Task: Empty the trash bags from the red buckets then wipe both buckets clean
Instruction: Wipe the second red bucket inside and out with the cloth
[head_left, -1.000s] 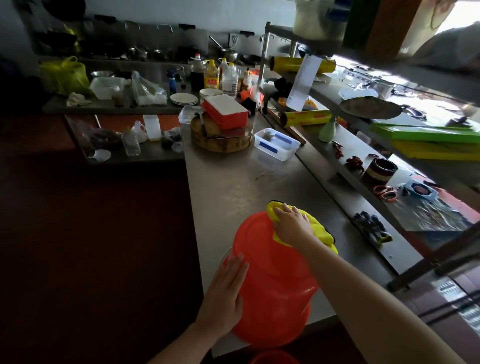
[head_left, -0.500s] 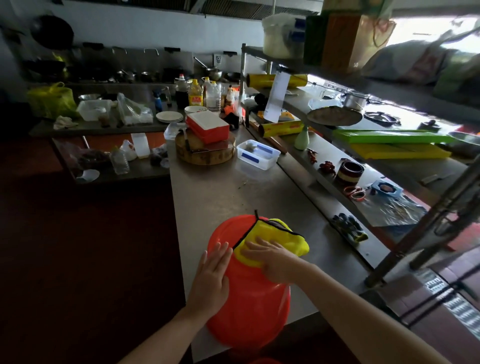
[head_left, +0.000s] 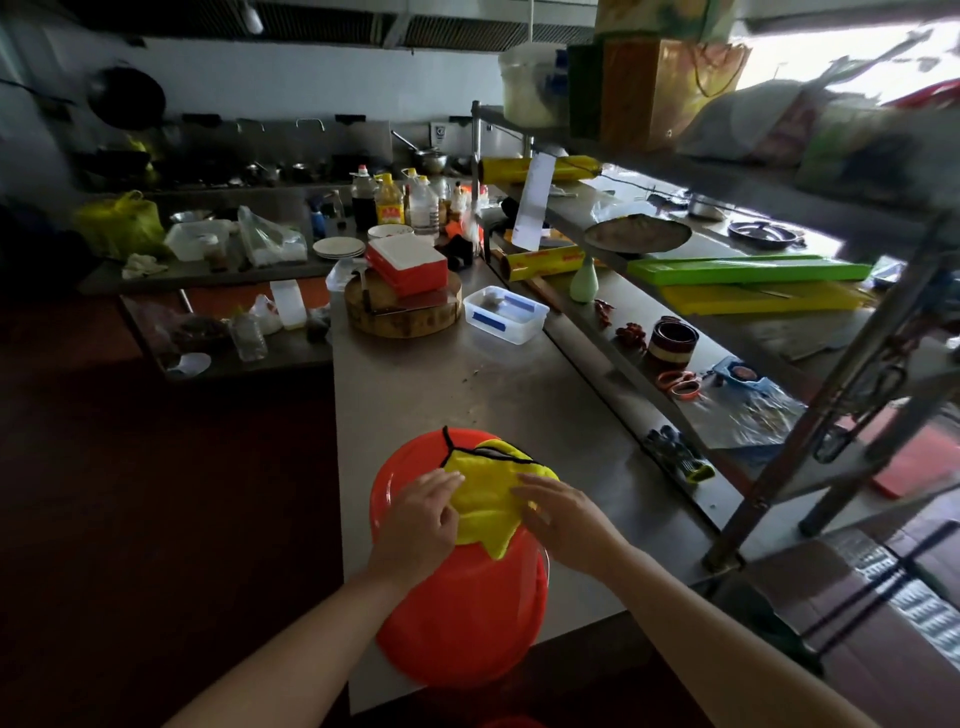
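Pressing down on the yellow cloth (head_left: 488, 488) with both hands, the person had the red bucket (head_left: 457, 613) at the near edge of the steel counter (head_left: 467, 395), with its wide end hanging past that edge toward the body. It showed its closed base to the far side (tipped over or on its side, I could not say which). The cloth lay crumpled on the upper part of the bucket, one black-trimmed corner turned up.

The left hand (head_left: 421, 512) had bent fingers on the cloth's left edge and seemed to pinch it against the thumb. The right hand (head_left: 566, 512) lay flatter, fingers stretched over the cloth's right side, pushing but not grasping.

I judged this to be wiping of the outside, with the task well along for this bucket. A sliver of red at the very bottom of the view may have been the second bucket, but too little showed to tell.

The risk lay in the overhang. Neither hand held the bucket itself, so a hard stroke toward the body could slide or roll it off the near edge. The smooth plastic and smooth steel would give little friction, and the bunched cloth could skid instead of wiping.
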